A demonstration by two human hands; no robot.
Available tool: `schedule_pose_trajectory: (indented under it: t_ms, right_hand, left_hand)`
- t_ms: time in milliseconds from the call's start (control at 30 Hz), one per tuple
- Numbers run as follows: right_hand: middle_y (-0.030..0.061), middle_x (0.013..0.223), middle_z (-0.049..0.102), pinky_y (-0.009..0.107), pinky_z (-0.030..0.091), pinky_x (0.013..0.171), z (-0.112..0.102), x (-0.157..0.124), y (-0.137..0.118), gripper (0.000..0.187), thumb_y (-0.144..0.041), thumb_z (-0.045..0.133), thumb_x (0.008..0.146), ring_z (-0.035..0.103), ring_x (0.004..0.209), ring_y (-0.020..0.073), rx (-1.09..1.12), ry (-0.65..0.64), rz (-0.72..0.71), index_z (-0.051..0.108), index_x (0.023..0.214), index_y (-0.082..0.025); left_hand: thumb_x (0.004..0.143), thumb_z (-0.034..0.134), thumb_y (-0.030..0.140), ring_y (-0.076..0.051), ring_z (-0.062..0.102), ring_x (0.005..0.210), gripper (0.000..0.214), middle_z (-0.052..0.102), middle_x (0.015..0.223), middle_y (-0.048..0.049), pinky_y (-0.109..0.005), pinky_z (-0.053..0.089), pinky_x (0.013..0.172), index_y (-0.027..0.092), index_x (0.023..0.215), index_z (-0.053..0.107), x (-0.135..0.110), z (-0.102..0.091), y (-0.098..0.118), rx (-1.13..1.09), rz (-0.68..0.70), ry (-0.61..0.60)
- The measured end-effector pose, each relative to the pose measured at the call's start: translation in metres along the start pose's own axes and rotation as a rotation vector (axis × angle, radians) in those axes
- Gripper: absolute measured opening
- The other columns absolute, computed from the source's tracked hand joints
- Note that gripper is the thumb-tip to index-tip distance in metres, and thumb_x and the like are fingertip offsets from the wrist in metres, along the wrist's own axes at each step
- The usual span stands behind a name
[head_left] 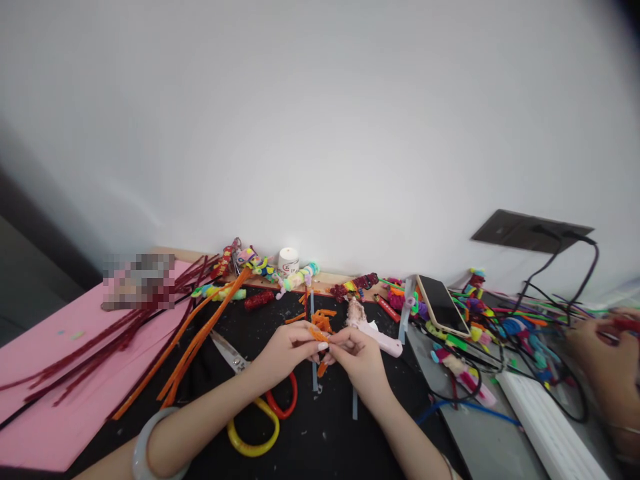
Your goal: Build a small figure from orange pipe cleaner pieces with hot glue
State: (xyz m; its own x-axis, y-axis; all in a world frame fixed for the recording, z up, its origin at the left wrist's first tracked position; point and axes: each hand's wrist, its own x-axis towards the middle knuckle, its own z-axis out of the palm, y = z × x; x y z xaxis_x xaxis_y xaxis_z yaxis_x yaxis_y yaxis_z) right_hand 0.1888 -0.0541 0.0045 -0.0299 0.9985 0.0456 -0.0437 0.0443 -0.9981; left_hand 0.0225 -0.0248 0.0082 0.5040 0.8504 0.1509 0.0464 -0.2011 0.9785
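Observation:
Both hands meet over the black mat, pinching a short piece of orange pipe cleaner (318,335) between them. My left hand (293,345) has its thumb and finger closed on one end, and my right hand (359,357) grips the other. Behind the fingers lies a small heap of bent orange pipe cleaner pieces (324,321). A pale pink glue gun (381,337) rests just beyond my right hand. Under my left forearm are scissors (253,427) with one yellow and one red handle loop.
Long orange (193,350) and dark red pipe cleaners (107,340) spread over a pink board (40,407) at left. Several colourful pipe cleaner figures line the wall. At right are a phone (443,305), a white power strip (547,427), cables and another person's hand (607,363).

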Motion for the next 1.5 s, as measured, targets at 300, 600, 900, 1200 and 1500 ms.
schedule_pose_trajectory:
  t_ms: [300,600,900,1200,1500]
  right_hand:
    - [0.0053,0.074,0.073,0.031,0.057,0.063,0.004,-0.003,0.002,0.007,-0.023,0.064,0.072,0.069,0.068,0.0205,-0.127,0.014,-0.119,0.067,0.074,-0.018]
    - [0.0037,0.067,0.065,0.027,0.051,0.055,-0.008,0.000,-0.004,0.021,-0.034,0.052,0.085,0.060,0.057,0.0157,-0.266,0.174,-0.221,0.064,0.082,-0.016]
    - [0.0011,0.078,0.068,0.024,0.050,0.068,0.036,-0.023,-0.017,0.024,-0.008,0.052,0.075,0.063,0.070,0.0136,-0.562,-0.263,-0.243,0.063,0.094,-0.019]
    - [0.0181,0.095,0.063,0.045,0.051,0.072,0.113,-0.032,0.001,0.038,-0.014,0.060,0.074,0.062,0.087,0.0319,-1.320,-0.363,-0.204,0.055,0.111,-0.010]
    - [0.0197,0.084,0.068,0.035,0.050,0.058,0.106,-0.010,-0.028,0.053,0.004,0.058,0.058,0.069,0.077,0.0345,-1.235,-0.423,0.261,0.050,0.110,-0.007]
  left_hand:
    - [0.079,0.062,0.027,-0.022,0.061,0.092,0.017,0.067,0.092,-0.0068,-0.030,0.046,0.085,0.019,0.073,0.075,0.000,0.002,0.004,-0.006,0.038,0.114]
    - [0.075,0.068,0.041,-0.015,0.064,0.067,0.030,0.070,0.075,-0.0064,-0.026,0.052,0.067,0.013,0.083,0.070,0.005,-0.014,0.001,-0.466,-0.286,0.265]
    - [0.068,0.075,0.035,-0.010,0.058,0.062,0.025,0.065,0.070,-0.0016,-0.021,0.049,0.062,0.013,0.079,0.070,0.014,-0.032,0.004,-0.466,-0.150,0.417]
    - [0.073,0.069,0.037,-0.012,0.056,0.064,0.025,0.062,0.069,-0.0004,-0.024,0.050,0.067,0.013,0.075,0.069,0.015,-0.044,0.001,-0.225,-0.096,0.409]
    - [0.077,0.065,0.038,-0.013,0.055,0.064,0.024,0.059,0.065,-0.0004,-0.024,0.048,0.065,0.014,0.070,0.067,0.016,-0.069,0.007,-0.059,0.007,0.509]
